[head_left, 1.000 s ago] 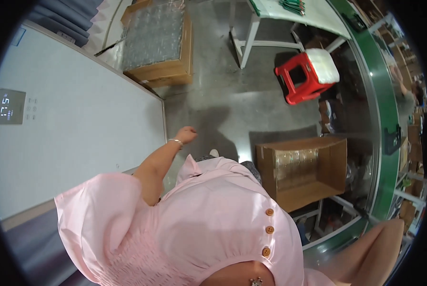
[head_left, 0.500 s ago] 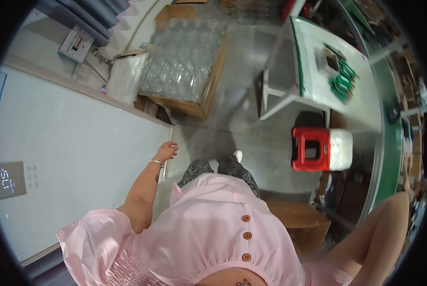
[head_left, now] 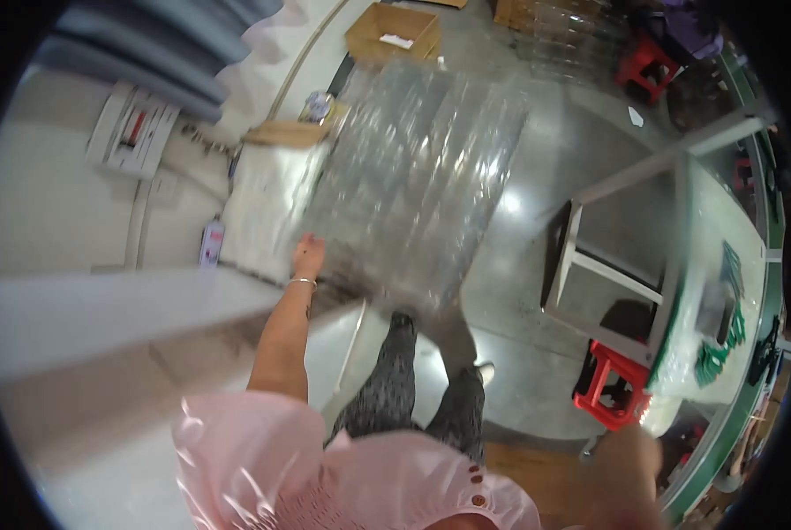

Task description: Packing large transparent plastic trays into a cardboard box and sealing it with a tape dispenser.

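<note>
My left hand, a bracelet at its wrist, is stretched out ahead with nothing visible in it; its fingers are foreshortened but look loosely apart. Behind it are a white plastic-wrapped bundle and the near left side of a big stack of clear plastic bottles or containers under shiny film. Whether the hand touches either one I cannot tell. At the lower right my right arm shows only as a blur, and the hand on it cannot be made out.
An open cardboard box stands beyond the stack. On the right are a white-framed table with green-handled items, and a red stool. A spray can or bottle stands by the left wall, below a white electrical box.
I have stepped forward, away from the white surface with the display panel, toward the film-wrapped stack. My left hand now reaches beside it. My right arm has swung inward.
</note>
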`<state>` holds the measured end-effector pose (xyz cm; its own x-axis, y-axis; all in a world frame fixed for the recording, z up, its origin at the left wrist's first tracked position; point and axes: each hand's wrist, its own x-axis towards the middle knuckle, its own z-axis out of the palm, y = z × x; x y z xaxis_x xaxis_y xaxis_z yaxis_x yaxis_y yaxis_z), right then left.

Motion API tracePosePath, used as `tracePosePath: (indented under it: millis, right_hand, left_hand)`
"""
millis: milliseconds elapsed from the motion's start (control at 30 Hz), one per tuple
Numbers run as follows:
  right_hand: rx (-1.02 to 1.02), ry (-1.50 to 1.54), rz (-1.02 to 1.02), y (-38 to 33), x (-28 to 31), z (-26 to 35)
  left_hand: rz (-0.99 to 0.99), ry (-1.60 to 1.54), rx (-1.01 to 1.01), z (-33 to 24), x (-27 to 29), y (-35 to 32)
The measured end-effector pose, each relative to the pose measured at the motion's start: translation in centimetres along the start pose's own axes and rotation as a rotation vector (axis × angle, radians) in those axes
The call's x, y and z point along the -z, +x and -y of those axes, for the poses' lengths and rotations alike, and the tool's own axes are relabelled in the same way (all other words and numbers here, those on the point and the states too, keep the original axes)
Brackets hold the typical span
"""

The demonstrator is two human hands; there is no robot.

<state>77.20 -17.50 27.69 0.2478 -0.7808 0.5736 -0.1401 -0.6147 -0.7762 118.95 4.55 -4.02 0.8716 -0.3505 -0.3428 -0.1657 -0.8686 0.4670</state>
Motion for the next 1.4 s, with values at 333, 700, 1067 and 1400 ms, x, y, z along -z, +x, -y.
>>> tracePosePath:
  millis: [333, 700, 1067, 1400]
  right_hand:
    - [-0.887, -0.473, 0.178, -9.8, -27.3, -30.0]
    - [-0.787, -0.443, 0.259, -8.9, -28.6, -30.7]
    - [-0.986, -0.326, 0.075, -8.3, -25.1, -28.7]
    - [-0.933, 0.121, -0.096, -7.9, -19.7, -18.1]
  left_hand:
    - [-0.073, 0.146, -0.091, -12.7, -2.9, 22.3]
    - [0.148, -0.335, -0.205, -11.8, -2.9, 26.8]
    - [0.324, -0.363, -0.058, -14.0, -1.6, 22.5]
    - [0.28, -0.521, -0.09, -13.1, 7.4, 14.7]
